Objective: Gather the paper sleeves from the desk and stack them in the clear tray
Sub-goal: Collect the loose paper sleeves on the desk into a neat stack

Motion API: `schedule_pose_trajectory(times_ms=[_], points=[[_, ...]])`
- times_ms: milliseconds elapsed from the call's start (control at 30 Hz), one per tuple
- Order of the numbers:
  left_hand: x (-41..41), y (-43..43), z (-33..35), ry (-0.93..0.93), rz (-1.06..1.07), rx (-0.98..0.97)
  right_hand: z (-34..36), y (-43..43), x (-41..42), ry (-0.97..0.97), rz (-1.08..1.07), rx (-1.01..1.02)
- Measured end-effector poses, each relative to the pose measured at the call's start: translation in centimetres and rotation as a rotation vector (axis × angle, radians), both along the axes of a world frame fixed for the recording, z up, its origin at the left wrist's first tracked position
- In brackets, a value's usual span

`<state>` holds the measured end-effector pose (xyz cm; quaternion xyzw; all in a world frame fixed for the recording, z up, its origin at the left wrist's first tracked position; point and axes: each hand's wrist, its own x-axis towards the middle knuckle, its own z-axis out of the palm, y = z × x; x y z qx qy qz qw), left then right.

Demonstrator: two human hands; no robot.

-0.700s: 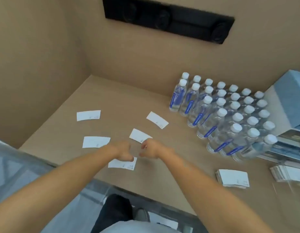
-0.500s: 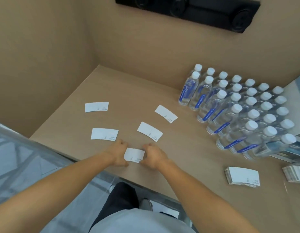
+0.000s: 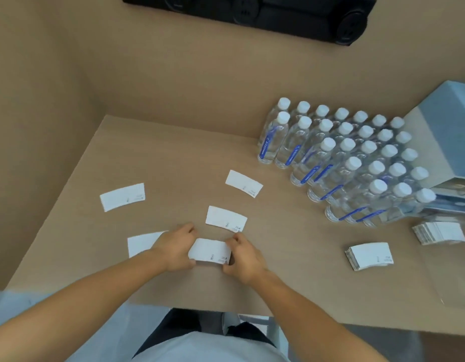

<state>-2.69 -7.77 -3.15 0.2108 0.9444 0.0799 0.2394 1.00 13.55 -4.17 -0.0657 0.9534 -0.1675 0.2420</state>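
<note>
Paper sleeve (image 3: 210, 251), white and flat, is held at its two short ends, just above or on the desk (image 3: 174, 152) (which one cannot be told). Its left end is pinched by the left hand (image 3: 174, 250), and its right end by the right hand (image 3: 243, 258); both grips are closed on it. Four more loose sleeves are spread nearby: one (image 3: 226, 217) just behind the hands, one (image 3: 243, 183) farther back, one (image 3: 122, 196) off to the left, and one (image 3: 141, 242) partly hidden under the left wrist. Two stacks of sleeves (image 3: 369, 256) are seen at the right, near rows of water bottles (image 3: 343, 158).
</note>
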Motion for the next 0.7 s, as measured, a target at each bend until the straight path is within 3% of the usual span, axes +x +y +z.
schedule_pose_trajectory(times_ms=[267,700], points=[[-9.3,2.8,0.9,0.038,-0.074,0.098,1.5,2.1,-6.1,0.097,-0.254,-0.013],[-10.6,3.3,-3.7,-0.120,-0.035,0.221,-2.5,2.9,-6.7,0.046,-0.237,-0.097]])
